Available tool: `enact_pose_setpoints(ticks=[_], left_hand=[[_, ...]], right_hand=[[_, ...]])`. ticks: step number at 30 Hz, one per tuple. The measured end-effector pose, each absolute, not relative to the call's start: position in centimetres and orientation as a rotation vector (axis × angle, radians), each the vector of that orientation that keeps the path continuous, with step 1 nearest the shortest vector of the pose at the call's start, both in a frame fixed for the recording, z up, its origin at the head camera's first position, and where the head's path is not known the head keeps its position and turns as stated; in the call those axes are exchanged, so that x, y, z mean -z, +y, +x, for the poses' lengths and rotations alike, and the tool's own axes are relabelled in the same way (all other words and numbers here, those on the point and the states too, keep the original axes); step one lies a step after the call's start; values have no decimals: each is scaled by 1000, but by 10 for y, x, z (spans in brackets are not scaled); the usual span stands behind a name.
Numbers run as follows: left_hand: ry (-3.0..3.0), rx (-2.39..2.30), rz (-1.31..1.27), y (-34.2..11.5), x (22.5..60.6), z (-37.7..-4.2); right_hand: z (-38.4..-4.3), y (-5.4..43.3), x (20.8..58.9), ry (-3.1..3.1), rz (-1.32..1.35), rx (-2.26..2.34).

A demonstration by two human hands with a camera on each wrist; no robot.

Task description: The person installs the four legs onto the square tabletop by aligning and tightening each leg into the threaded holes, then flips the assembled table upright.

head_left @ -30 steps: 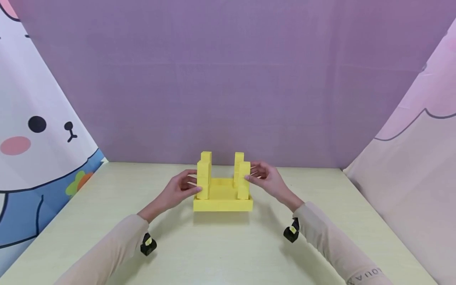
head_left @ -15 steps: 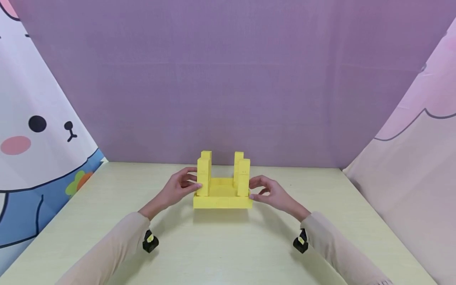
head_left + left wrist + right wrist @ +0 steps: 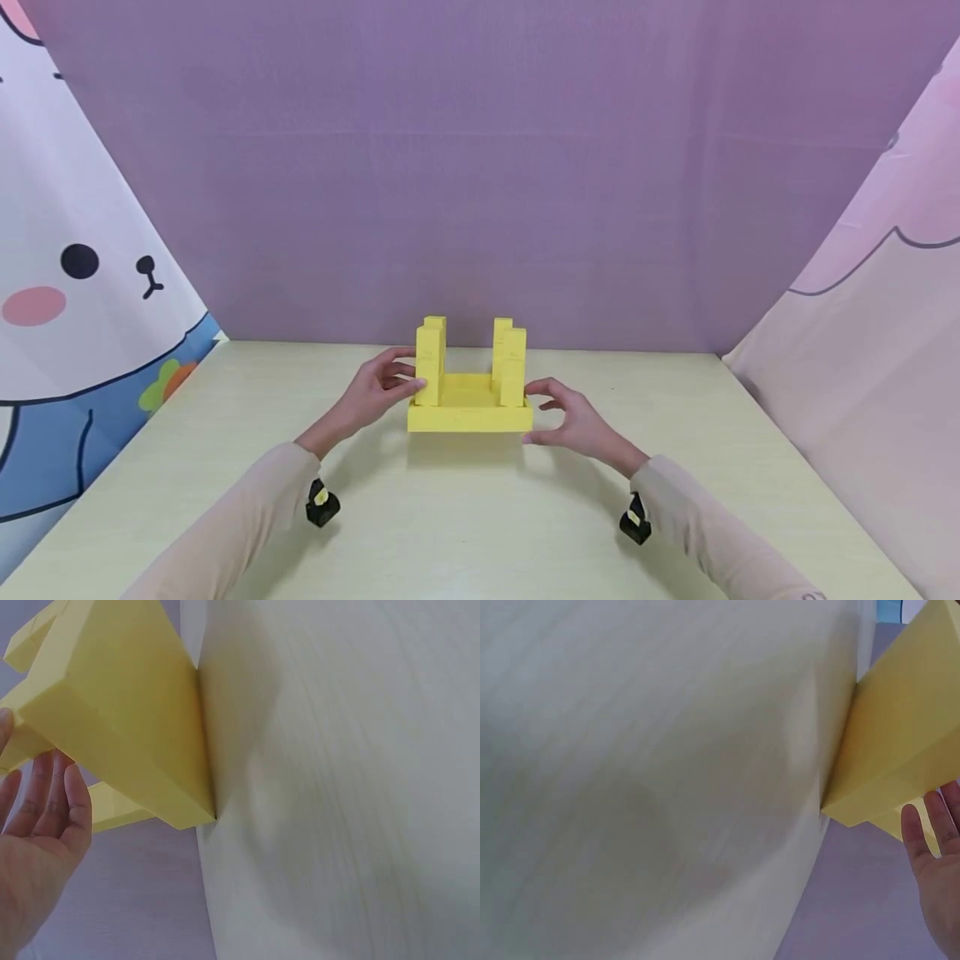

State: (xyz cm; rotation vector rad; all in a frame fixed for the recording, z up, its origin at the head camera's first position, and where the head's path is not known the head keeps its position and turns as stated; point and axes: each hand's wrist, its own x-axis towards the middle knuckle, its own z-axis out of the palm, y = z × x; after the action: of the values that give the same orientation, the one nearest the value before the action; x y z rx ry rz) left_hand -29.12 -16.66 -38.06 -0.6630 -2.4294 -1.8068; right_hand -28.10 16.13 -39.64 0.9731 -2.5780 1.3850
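Observation:
A yellow shallow tray (image 3: 469, 419) bears several upright posts at its corners. Its front is lifted off the table and its back edge meets the tabletop; the underside faces my wrist in the left wrist view. My left hand (image 3: 377, 390) grips the front left post (image 3: 428, 367), thumb on its near face and fingers behind it. At the tray's right side is my right hand (image 3: 573, 423), spread beside the corner. Its fingers reach the foot of the front right post (image 3: 513, 368), and its thumb (image 3: 542, 437) sits lower, by the tray's bottom corner.
The pale wooden table (image 3: 465, 533) carries the tray's shadow below its raised front. A purple cloth backdrop (image 3: 480, 167) stands right behind the tray. Printed cloths hang at the left and right sides. Black wrist cameras hang under both sleeves.
The tray's front has risen slightly. My right hand has left the front right post's upper part and slid down to the tray's corner, its thumb parting from the fingers. My left hand keeps its grip.

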Motion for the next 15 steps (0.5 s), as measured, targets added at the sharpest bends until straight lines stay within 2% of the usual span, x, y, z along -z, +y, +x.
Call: enact_pose_setpoints(ticks=[7,15], left_hand=[[-2393,1841,-612,-164,381,-294],[-2321,1888,-596,-160,381,-294]], right_hand=[[-260,150,370,-2533,972,-1364],[-262,151,368,-2513,986,-1320]])
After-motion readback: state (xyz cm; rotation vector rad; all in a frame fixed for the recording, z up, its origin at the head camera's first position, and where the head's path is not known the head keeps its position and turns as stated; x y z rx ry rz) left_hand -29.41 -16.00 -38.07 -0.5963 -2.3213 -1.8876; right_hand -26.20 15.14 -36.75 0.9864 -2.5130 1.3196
